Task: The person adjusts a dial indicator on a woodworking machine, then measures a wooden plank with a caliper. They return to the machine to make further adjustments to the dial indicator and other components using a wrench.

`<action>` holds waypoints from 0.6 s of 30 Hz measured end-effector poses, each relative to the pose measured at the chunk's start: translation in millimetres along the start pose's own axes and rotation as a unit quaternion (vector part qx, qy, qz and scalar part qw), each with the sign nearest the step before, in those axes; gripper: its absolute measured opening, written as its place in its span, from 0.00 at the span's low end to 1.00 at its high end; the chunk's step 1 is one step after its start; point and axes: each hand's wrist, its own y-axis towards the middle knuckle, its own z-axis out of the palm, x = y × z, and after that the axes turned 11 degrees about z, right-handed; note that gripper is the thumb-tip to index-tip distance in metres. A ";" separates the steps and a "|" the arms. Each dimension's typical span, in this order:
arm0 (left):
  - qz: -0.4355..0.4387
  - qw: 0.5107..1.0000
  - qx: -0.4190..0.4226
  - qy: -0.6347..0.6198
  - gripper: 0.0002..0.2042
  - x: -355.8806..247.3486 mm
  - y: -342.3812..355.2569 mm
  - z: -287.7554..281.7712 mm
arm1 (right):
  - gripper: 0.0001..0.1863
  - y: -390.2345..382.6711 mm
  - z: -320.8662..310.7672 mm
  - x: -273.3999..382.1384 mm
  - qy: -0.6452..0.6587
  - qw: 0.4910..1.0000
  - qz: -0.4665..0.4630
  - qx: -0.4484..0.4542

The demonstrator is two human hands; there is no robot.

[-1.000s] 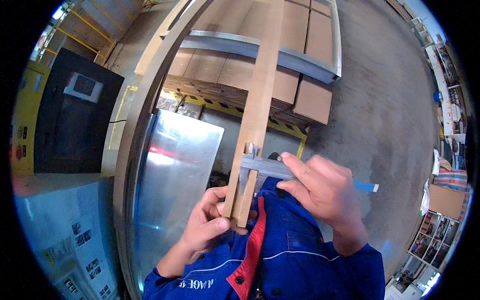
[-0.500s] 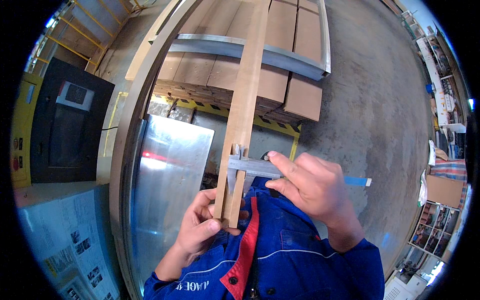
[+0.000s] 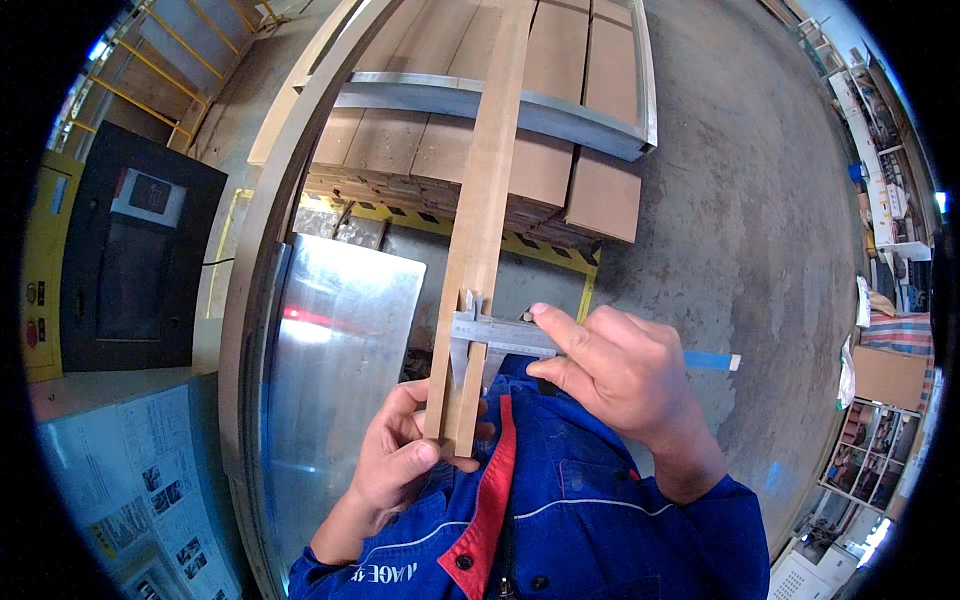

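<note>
A long, pale brown channel-shaped profile (image 3: 479, 215) runs from my waist up across the view. My left hand (image 3: 394, 455) grips its near end, thumb and fingers wrapped round it. My right hand (image 3: 630, 385) holds a steel vernier caliper (image 3: 500, 335), index finger and thumb at the sliding part. The caliper lies crosswise on the profile, its jaws at the near section's side wall and groove. Its beam sticks out past my hand to the right.
Behind are stacked brown boards (image 3: 610, 205) with a metal frame (image 3: 491, 103) over them. At left are a curved rail (image 3: 262, 215), a metal plate (image 3: 340, 350), a dark cabinet (image 3: 138, 270) and a yellow machine panel (image 3: 45, 300). Cluttered shelves (image 3: 880, 450) line the far right.
The view has shifted, so the profile, caliper and both my hands appear a little further left than a second ago. My grips on the profile and caliper look the same.
</note>
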 end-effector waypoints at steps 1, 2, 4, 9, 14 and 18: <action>0.005 1.000 0.010 -0.023 0.39 0.7 -0.8 -1.7 | 0.29 0.1 -0.1 0.2 -0.004 1.000 -0.001 0.002; 0.004 1.000 0.011 -0.023 0.39 0.3 -0.9 -1.8 | 0.29 0.1 -0.6 0.5 -0.007 1.000 -0.001 0.003; 0.003 1.000 0.012 -0.024 0.38 -0.1 -0.8 -1.4 | 0.29 0.3 -1.1 0.8 -0.012 1.000 -0.001 0.003; -0.009 1.000 0.012 -0.014 0.38 -1.7 -0.9 -4.4 | 0.28 1.2 1.0 0.9 -0.005 1.000 0.006 -0.003; -0.016 0.999 -0.010 0.036 0.42 -3.7 -0.6 2.2 | 0.28 1.4 2.4 0.6 0.010 1.000 0.011 -0.010; -0.014 1.000 0.002 0.017 0.41 -4.4 0.1 0.5 | 0.29 1.2 3.5 0.1 0.015 1.000 0.011 -0.011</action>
